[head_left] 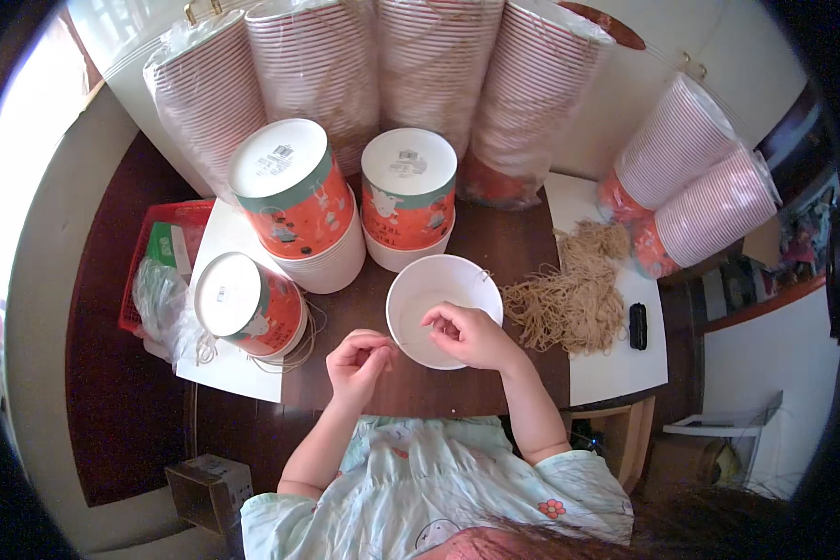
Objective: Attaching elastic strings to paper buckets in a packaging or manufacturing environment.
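Beside the near left rim of the white bucket (429, 291), my left hand (357, 366) makes a pinch, thumb and fingertips drawn together, knuckles up — whether a strand lies between them is too small for me to tell. My right hand (476, 334) hangs over the bucket's mouth from its near right side, back of the hand up, fingers loosely curled in and pointing left; I cannot tell whether they grasp anything. Both forearms rise from my patterned pale green clothes (439, 476) and lean inward, the left slanting up to the right, the right up to the left, elbows set wide. The bucket stands open end up on the dark brown table (439, 397), right in front of me, with a bit of string at its far right rim. To its right lies a loose, tangled heap of tan string (574, 303), and past that a small black object (637, 326) on a white sheet (616, 373). Beyond the bucket — and off to its left — orange and green buckets (408, 191) stand bottom up, some nested over others. Farther left sits a red basket (133, 280). Along the back, tall stacks of buckets in clear plastic (313, 70) lean by the wall.
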A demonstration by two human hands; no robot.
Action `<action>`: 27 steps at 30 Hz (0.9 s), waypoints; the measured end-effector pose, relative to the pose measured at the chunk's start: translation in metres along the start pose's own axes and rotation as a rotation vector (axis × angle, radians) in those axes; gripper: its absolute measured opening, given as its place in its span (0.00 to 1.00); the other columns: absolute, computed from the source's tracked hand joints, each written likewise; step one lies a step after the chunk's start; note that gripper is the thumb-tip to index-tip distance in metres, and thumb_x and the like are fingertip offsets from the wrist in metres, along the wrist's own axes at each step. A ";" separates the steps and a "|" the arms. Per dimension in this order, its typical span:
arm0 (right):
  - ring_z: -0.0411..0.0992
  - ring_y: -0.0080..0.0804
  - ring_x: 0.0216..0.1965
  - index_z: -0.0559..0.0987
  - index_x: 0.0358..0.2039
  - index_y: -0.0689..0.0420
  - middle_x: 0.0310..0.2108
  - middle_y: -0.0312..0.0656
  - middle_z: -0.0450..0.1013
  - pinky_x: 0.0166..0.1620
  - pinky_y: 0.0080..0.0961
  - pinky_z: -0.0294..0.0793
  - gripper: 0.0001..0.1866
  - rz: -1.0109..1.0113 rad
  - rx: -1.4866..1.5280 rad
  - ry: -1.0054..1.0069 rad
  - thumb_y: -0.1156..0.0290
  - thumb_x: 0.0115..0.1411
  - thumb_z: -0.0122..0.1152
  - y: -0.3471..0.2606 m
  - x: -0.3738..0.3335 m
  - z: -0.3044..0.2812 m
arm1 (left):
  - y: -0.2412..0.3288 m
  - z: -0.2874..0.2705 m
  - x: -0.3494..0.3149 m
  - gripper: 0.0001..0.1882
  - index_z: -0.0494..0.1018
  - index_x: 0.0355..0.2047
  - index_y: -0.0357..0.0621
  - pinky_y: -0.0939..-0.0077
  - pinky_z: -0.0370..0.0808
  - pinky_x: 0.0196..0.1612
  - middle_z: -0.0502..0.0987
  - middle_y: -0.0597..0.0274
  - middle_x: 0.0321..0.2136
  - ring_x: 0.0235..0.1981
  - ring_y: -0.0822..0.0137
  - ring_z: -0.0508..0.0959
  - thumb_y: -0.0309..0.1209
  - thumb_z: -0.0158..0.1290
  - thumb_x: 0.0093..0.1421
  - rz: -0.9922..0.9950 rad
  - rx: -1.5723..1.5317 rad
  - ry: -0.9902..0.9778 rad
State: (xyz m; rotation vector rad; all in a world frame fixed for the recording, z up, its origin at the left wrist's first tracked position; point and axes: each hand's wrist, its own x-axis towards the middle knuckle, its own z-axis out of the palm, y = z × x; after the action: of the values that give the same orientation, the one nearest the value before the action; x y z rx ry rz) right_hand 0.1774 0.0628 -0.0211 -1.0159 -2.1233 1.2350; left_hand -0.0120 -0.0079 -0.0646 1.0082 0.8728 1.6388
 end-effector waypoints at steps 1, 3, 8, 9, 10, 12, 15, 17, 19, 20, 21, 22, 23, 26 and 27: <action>0.66 0.18 0.24 0.71 0.36 0.58 0.22 0.33 0.68 0.28 0.17 0.66 0.09 -0.031 0.027 0.017 0.74 0.53 0.56 -0.002 0.000 -0.002 | 0.010 0.004 0.005 0.06 0.72 0.29 0.34 0.82 0.73 0.31 0.74 0.56 0.29 0.29 0.69 0.76 0.14 0.50 0.51 -0.031 0.030 -0.031; 0.65 0.17 0.25 0.70 0.36 0.58 0.23 0.32 0.68 0.29 0.16 0.66 0.09 -0.003 0.069 -0.004 0.75 0.53 0.56 -0.008 0.002 -0.003 | 0.008 0.001 0.019 0.06 0.72 0.29 0.34 0.79 0.73 0.34 0.73 0.56 0.30 0.30 0.67 0.76 0.14 0.50 0.51 0.103 0.108 -0.129; 0.64 0.15 0.28 0.69 0.36 0.58 0.26 0.31 0.67 0.32 0.16 0.66 0.09 0.009 0.186 -0.036 0.77 0.54 0.56 -0.008 0.003 -0.006 | 0.006 -0.001 0.033 0.05 0.71 0.28 0.34 0.73 0.72 0.40 0.72 0.57 0.30 0.33 0.62 0.76 0.14 0.50 0.50 0.362 0.282 -0.276; 0.64 0.17 0.27 0.69 0.35 0.59 0.26 0.32 0.66 0.31 0.17 0.67 0.09 -0.040 0.205 -0.019 0.77 0.53 0.55 -0.008 0.004 -0.006 | 0.007 0.003 0.031 0.05 0.70 0.28 0.35 0.74 0.72 0.38 0.72 0.57 0.29 0.33 0.63 0.76 0.14 0.50 0.50 0.194 0.031 -0.230; 0.65 0.19 0.27 0.68 0.34 0.59 0.25 0.34 0.66 0.30 0.18 0.68 0.08 -0.090 0.224 -0.001 0.76 0.53 0.55 -0.009 0.004 -0.006 | 0.010 0.005 0.030 0.05 0.69 0.27 0.36 0.75 0.73 0.37 0.72 0.58 0.28 0.33 0.63 0.76 0.15 0.49 0.51 0.026 -0.219 -0.180; 0.64 0.18 0.29 0.68 0.34 0.59 0.27 0.33 0.66 0.33 0.17 0.67 0.08 -0.077 0.232 -0.023 0.78 0.53 0.54 -0.013 0.004 -0.009 | 0.015 0.005 0.031 0.05 0.68 0.28 0.38 0.80 0.72 0.32 0.71 0.61 0.27 0.30 0.67 0.75 0.16 0.48 0.52 -0.040 -0.250 -0.190; 0.64 0.17 0.31 0.68 0.34 0.59 0.29 0.32 0.66 0.37 0.17 0.66 0.08 -0.099 0.252 -0.056 0.81 0.52 0.52 -0.015 0.005 -0.012 | 0.019 0.002 0.035 0.06 0.67 0.31 0.39 0.85 0.71 0.28 0.71 0.63 0.27 0.26 0.74 0.73 0.17 0.49 0.53 -0.337 -0.248 -0.144; 0.64 0.18 0.32 0.68 0.34 0.59 0.29 0.33 0.67 0.38 0.18 0.66 0.08 -0.133 0.265 -0.069 0.83 0.52 0.51 -0.015 0.005 -0.012 | 0.014 0.005 0.039 0.07 0.66 0.34 0.39 0.88 0.69 0.25 0.70 0.65 0.26 0.22 0.79 0.70 0.19 0.50 0.54 -0.402 0.097 -0.157; 0.66 0.22 0.33 0.69 0.31 0.59 0.28 0.35 0.67 0.39 0.20 0.66 0.08 -0.192 0.280 -0.055 0.85 0.50 0.50 -0.013 0.007 -0.011 | 0.007 0.007 0.039 0.08 0.66 0.35 0.38 0.88 0.69 0.25 0.71 0.67 0.25 0.22 0.80 0.71 0.21 0.51 0.54 -0.291 0.230 -0.180; 0.66 0.22 0.33 0.69 0.31 0.59 0.28 0.35 0.67 0.39 0.20 0.66 0.08 -0.192 0.280 -0.055 0.85 0.50 0.50 -0.013 0.008 -0.012 | 0.007 0.008 0.039 0.09 0.66 0.36 0.37 0.87 0.70 0.26 0.71 0.67 0.25 0.23 0.80 0.71 0.21 0.51 0.54 -0.290 0.313 -0.228; 0.66 0.23 0.33 0.69 0.29 0.59 0.28 0.36 0.67 0.39 0.20 0.66 0.08 -0.221 0.269 -0.052 0.85 0.50 0.50 -0.014 0.009 -0.013 | 0.008 0.009 0.040 0.09 0.66 0.37 0.36 0.86 0.71 0.27 0.72 0.66 0.25 0.25 0.79 0.72 0.21 0.50 0.55 -0.288 0.396 -0.275; 0.67 0.25 0.33 0.69 0.28 0.59 0.28 0.37 0.68 0.39 0.21 0.66 0.07 -0.249 0.258 -0.049 0.85 0.50 0.50 -0.014 0.010 -0.014 | 0.011 0.013 0.040 0.08 0.66 0.36 0.38 0.88 0.69 0.28 0.71 0.66 0.27 0.25 0.79 0.71 0.20 0.51 0.54 -0.357 0.360 -0.282; 0.67 0.25 0.33 0.69 0.28 0.59 0.28 0.37 0.68 0.39 0.21 0.66 0.07 -0.249 0.257 -0.046 0.85 0.50 0.50 -0.014 0.011 -0.014 | 0.012 0.013 0.040 0.08 0.66 0.36 0.38 0.88 0.69 0.28 0.71 0.66 0.27 0.25 0.79 0.71 0.20 0.51 0.54 -0.356 0.360 -0.285; 0.68 0.28 0.33 0.69 0.26 0.59 0.28 0.38 0.68 0.38 0.22 0.67 0.07 -0.297 0.218 -0.016 0.86 0.49 0.50 -0.012 0.012 -0.014 | 0.011 0.011 0.040 0.09 0.68 0.36 0.36 0.86 0.72 0.29 0.73 0.64 0.26 0.26 0.78 0.73 0.21 0.51 0.53 -0.381 0.352 -0.311; 0.69 0.29 0.33 0.70 0.26 0.59 0.28 0.38 0.69 0.38 0.23 0.67 0.07 -0.311 0.213 -0.007 0.86 0.48 0.50 -0.012 0.013 -0.013 | 0.009 0.010 0.039 0.09 0.68 0.36 0.36 0.85 0.72 0.30 0.73 0.64 0.27 0.27 0.78 0.73 0.21 0.52 0.53 -0.333 0.354 -0.338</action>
State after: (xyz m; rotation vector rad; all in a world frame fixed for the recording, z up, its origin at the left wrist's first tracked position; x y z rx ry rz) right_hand 0.1748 0.0762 -0.0041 -0.5663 -2.0092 1.2730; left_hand -0.0130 0.0283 -0.0451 1.2606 1.0525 1.0178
